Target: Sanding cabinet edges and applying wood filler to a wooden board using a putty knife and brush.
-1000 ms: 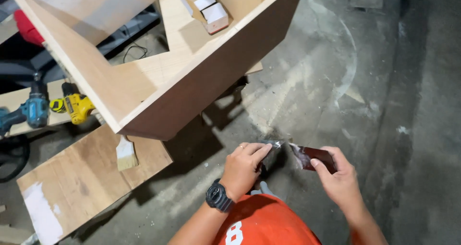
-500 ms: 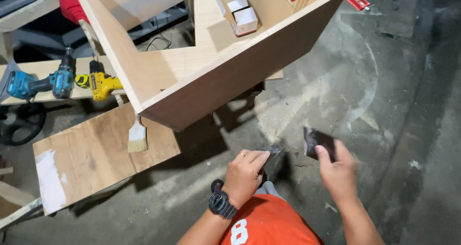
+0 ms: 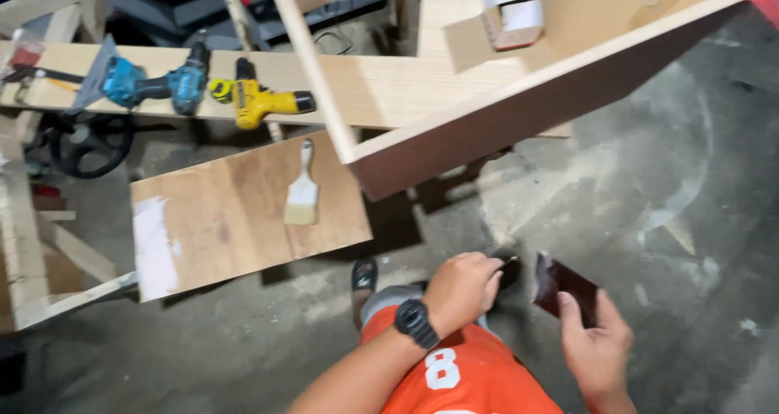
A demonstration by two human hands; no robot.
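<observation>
Low over the concrete floor (image 3: 649, 219), our right hand (image 3: 596, 345) has lifted its dark sheet (image 3: 565, 284), fingers clamped on it, away from our left hand (image 3: 461, 288), curled around a small dark tool (image 3: 510, 270).

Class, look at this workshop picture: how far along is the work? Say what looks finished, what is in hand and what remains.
Done: the wooden box stands assembled above the floor. In hand: the right hand holds a dark sheet, the left hand grips a small dark object I cannot identify. Left: the brush lies unused on the board, the drills idle.
</observation>
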